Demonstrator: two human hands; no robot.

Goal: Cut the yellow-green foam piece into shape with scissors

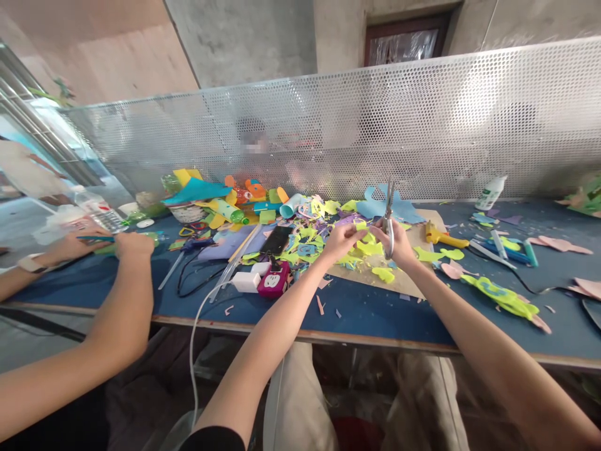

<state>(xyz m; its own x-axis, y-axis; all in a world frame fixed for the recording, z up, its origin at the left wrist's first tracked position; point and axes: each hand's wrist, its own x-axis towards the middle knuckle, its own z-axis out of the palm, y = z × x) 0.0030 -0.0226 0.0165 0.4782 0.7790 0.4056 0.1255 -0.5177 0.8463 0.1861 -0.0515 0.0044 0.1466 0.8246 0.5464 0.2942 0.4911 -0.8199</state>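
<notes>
My right hand (398, 241) is closed around a pair of scissors (389, 213) with the blades pointing up and away from me. Close beside it, my left hand (344, 242) pinches a small yellow-green foam piece (360, 227) between thumb and fingers. Both hands are above a heap of yellow-green scraps (307, 235) and a brown paper sheet (404, 282). A cut yellow-green shape (384, 274) lies just below them. Behind the scissors rests a light blue foam sheet (408, 202).
On my left, a co-worker's hands (134, 244) hold a blue tool. A magenta plug adapter (273, 279), a phone (277, 240) and a white cable lie left of my arm. Rightward are a yellow glue gun (446, 237) and a white bottle (491, 192). A perforated metal screen (328, 138) stands behind.
</notes>
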